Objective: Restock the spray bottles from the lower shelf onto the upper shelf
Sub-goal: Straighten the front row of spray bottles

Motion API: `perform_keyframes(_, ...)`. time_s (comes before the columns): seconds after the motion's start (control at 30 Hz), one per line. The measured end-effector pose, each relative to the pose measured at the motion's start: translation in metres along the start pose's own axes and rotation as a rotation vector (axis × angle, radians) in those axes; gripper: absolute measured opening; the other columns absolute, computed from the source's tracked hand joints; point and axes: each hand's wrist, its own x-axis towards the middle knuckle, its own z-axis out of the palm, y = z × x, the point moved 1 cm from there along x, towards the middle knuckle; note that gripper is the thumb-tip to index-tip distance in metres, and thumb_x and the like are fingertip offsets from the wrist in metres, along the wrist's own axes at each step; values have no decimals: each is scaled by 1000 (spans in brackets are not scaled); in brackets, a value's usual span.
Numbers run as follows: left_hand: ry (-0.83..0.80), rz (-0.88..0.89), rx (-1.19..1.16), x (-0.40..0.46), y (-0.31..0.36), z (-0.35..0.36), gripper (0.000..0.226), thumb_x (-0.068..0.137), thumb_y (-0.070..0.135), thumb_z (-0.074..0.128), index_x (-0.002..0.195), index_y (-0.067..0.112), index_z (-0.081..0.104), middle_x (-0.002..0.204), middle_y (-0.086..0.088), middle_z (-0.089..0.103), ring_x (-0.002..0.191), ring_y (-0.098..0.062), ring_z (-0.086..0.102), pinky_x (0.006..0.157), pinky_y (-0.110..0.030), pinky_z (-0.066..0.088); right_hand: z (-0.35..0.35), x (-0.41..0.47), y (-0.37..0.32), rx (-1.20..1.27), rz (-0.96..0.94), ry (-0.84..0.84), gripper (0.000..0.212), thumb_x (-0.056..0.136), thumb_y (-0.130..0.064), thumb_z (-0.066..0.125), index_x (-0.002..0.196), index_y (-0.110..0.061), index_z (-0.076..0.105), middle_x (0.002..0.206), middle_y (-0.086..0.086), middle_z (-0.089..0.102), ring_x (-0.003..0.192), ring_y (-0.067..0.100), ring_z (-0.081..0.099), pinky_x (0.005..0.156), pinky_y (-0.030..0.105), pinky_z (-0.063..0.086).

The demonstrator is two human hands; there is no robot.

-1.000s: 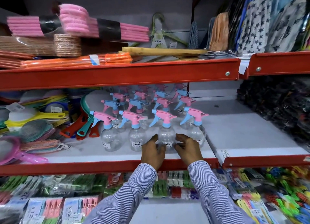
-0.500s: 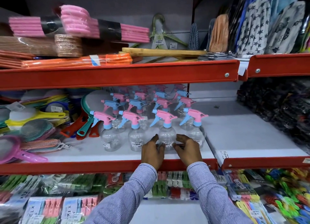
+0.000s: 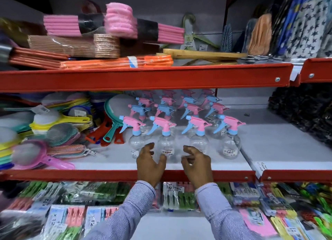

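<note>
Several clear spray bottles with pink and blue trigger heads stand in rows on the white middle shelf. The front row holds several; the second bottle from the left stands between my hands. My left hand is at the shelf's front edge, fingers curled and apart, partly covering the leftmost front bottle. Just in front of the third front bottle is my right hand, fingers also curled and apart. Neither hand grips a bottle. The rightmost front bottle stands apart from both hands.
Colourful strainers and swatters crowd the shelf's left part. Dark packets sit at its right. A red shelf lip runs above, bearing pink and orange bundles and hangers. Packs of clothes pegs lie below.
Both hands have let go of the third front bottle, drawn back to the shelf edge and shifted left, fingers spread. The view has blurred with head movement.
</note>
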Motion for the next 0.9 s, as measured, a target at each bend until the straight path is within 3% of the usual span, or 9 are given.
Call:
perform_keyframes(0.07, -99, -23, 32, 7, -3, 0, 62, 81, 26, 71, 133, 2, 47, 131, -16, 58, 111, -29, 60, 95, -43, 52, 16, 7, -1, -50, 26, -64, 44, 85, -13, 62, 128, -10, 57, 121, 8, 68, 91, 18, 70, 89, 32, 56)
perform_keyframes(0.13, -153, -18, 43, 13, -4, 1, 60, 82, 25, 69, 132, 1, 47, 131, -19, 58, 114, -31, 59, 96, -41, 51, 25, 12, -3, -105, 43, -97, 49, 86, -15, 61, 134, -6, 51, 124, 13, 65, 98, 23, 69, 93, 35, 54)
perform_keyframes(0.27, -193, -3, -3, 19, -6, 1, 37, 84, 18, 65, 119, 8, 58, 116, -13, 68, 99, -26, 66, 80, -24, 48, 30, 17, -6, -132, 31, -118, 37, 88, -15, 60, 123, -6, 59, 117, 12, 70, 98, 24, 70, 90, 26, 51)
perform_keyframes(0.37, -222, 44, -34, 20, -8, 2, 30, 84, 17, 63, 114, 17, 62, 109, -4, 73, 94, -18, 69, 78, -17, 48, 32, 19, -5, -113, 30, -107, 33, 86, -18, 63, 118, -10, 63, 115, 8, 72, 98, 20, 70, 90, 26, 52)
perform_keyframes(0.67, -221, 94, -77, 20, -9, 1, 31, 85, 17, 65, 116, 19, 63, 109, 1, 72, 97, -17, 69, 87, -25, 53, 35, 17, -5, -76, 26, -68, 26, 87, -14, 64, 112, -14, 66, 109, 2, 73, 91, 16, 71, 81, 18, 49)
perform_keyframes(0.77, -136, 52, -151, 14, -9, -10, 32, 84, 13, 66, 117, 13, 64, 107, 6, 67, 90, -11, 67, 83, -22, 53, 35, 13, -9, -71, 50, 70, 25, 85, -13, 64, 109, -10, 69, 104, 5, 75, 82, 14, 71, 77, 15, 49)
perform_keyframes(0.83, 27, 102, -178, 10, -12, -29, 19, 81, 11, 65, 99, 17, 70, 93, 4, 73, 76, -2, 66, 75, -18, 54, 38, 5, -17, -50, -12, 203, 21, 82, -7, 63, 99, -14, 73, 91, 2, 77, 71, 11, 69, 74, 24, 57)
perform_keyframes(0.9, 202, 124, -216, 11, -21, -53, 13, 75, 11, 60, 81, 19, 68, 77, 5, 71, 67, -5, 65, 67, -14, 51, 49, -5, -28, -4, -86, 218, 22, 80, -2, 62, 91, -16, 75, 82, -3, 75, 65, 7, 66, 68, 29, 59)
